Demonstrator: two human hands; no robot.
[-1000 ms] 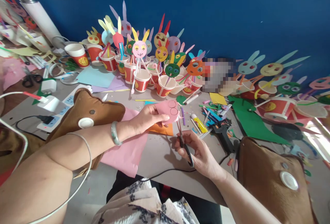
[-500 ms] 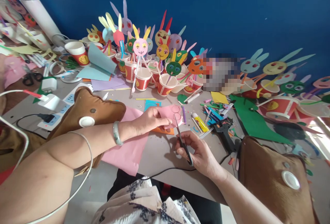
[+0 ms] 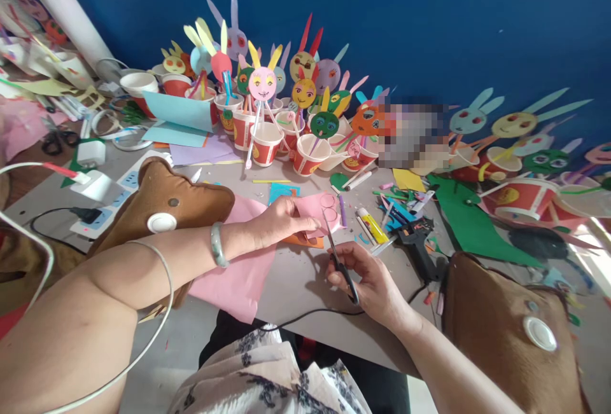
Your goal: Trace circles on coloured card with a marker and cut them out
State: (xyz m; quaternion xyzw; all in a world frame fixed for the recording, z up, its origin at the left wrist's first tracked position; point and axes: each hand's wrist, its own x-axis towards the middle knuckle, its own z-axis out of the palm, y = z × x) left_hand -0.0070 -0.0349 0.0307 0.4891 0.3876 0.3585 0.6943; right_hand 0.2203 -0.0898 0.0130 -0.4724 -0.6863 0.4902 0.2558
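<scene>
My left hand (image 3: 285, 218), with a jade-coloured bangle (image 3: 218, 245) on the wrist, pinches a small piece of pink paper (image 3: 311, 209) between thumb and fingers. Two circles are drawn near its right edge. My right hand (image 3: 365, 280) is closed around the black handles of a pair of scissors (image 3: 342, 269), whose blades reach up to the paper beside the lower circle. Whether the blades are fully closed I cannot make out. Beneath my left forearm lies a larger sheet of pink paper (image 3: 238, 280), and an orange piece (image 3: 300, 240) shows under the small one.
Red and white paper cups with rabbit faces (image 3: 262, 86) line the back by the blue wall. At right are a glue gun (image 3: 420, 248), a yellow glue stick (image 3: 372, 226) and green paper (image 3: 477, 223). Brown cushions (image 3: 506, 331) flank me; a power strip (image 3: 109, 207) lies left.
The view has shifted very slightly. The upper flap of the folded light blue paper at the back left has tilted. My hands, the pink paper and the scissors hold nearly the same position.
</scene>
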